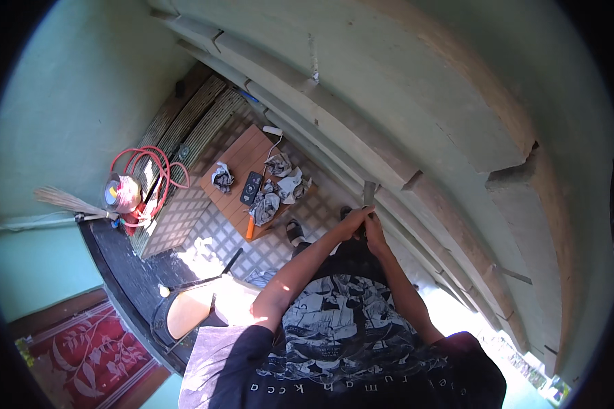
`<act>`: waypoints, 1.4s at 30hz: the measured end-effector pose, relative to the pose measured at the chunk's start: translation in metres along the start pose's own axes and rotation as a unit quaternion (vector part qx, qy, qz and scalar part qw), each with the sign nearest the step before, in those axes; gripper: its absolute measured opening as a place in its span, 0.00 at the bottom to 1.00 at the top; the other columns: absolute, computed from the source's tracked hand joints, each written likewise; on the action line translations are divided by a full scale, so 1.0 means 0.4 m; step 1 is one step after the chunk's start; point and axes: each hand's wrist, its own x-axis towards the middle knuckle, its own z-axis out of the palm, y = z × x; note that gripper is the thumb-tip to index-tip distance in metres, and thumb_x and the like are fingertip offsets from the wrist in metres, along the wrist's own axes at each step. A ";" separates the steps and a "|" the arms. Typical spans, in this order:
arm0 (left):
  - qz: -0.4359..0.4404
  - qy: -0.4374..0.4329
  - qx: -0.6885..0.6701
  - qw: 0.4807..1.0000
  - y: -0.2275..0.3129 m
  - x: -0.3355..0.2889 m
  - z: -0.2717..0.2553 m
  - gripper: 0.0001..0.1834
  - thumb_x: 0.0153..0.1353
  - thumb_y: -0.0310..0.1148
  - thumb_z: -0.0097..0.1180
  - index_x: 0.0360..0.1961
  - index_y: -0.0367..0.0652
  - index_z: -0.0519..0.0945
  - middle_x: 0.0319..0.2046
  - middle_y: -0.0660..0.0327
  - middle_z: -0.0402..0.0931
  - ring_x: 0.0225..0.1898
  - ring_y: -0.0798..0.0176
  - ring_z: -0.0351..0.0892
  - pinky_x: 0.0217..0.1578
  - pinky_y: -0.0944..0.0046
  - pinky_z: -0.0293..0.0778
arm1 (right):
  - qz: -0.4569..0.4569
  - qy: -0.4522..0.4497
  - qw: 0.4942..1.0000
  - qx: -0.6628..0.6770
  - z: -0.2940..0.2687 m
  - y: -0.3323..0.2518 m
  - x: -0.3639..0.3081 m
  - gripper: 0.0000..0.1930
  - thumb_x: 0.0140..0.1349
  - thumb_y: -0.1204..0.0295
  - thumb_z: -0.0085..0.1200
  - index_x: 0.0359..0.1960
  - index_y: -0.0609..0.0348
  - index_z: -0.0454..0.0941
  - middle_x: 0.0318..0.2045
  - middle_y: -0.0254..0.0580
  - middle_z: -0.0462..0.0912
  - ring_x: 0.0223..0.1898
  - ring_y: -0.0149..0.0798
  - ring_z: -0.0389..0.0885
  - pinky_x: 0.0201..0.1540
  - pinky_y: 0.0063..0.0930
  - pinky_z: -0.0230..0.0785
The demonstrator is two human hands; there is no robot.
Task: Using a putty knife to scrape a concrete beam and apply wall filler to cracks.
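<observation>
In front of my waist, both of my hands come together at a ledge on the slatted, pale green wall. My left hand and my right hand are closed around the dark handle of a tool with a flat grey blade, which looks like a scraper. Its blade points away from me, close to or against the wall ledge; I cannot tell if they touch. My fingers hide most of the handle.
A low wooden table holds several crumpled newspaper pieces, a black flat object, an orange-handled tool and a white paint roller. Left are a red hose, a straw broom and a chair.
</observation>
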 end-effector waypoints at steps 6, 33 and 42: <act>0.009 -0.081 0.037 0.996 0.008 0.041 0.018 0.23 0.63 0.54 0.44 0.30 0.43 0.74 0.16 0.63 0.69 0.10 0.68 0.66 0.08 0.68 0.60 | 0.002 -0.003 0.996 0.087 -0.033 -0.025 -0.051 0.12 0.60 0.68 0.42 0.39 0.64 0.69 0.27 0.42 0.75 0.26 0.38 0.76 0.29 0.33 0.68; 0.191 -0.031 0.170 0.966 -0.176 0.222 -0.066 0.23 0.65 0.48 0.45 0.18 0.46 0.63 0.13 0.64 0.61 0.14 0.64 0.64 0.18 0.61 0.64 | -0.637 -0.186 0.534 -0.524 0.009 -0.171 -0.045 0.13 0.48 0.63 0.57 0.31 0.57 0.73 0.30 0.40 0.73 0.35 0.42 0.74 0.38 0.36 0.63; -0.136 -0.147 -0.275 0.940 -0.028 0.110 0.009 0.22 0.64 0.48 0.47 0.21 0.44 0.64 0.15 0.67 0.61 0.16 0.66 0.63 0.20 0.62 0.62 | -0.665 -0.205 0.595 -0.402 0.018 -0.188 -0.086 0.17 0.49 0.58 0.56 0.33 0.55 0.72 0.33 0.43 0.73 0.36 0.44 0.73 0.43 0.43 0.60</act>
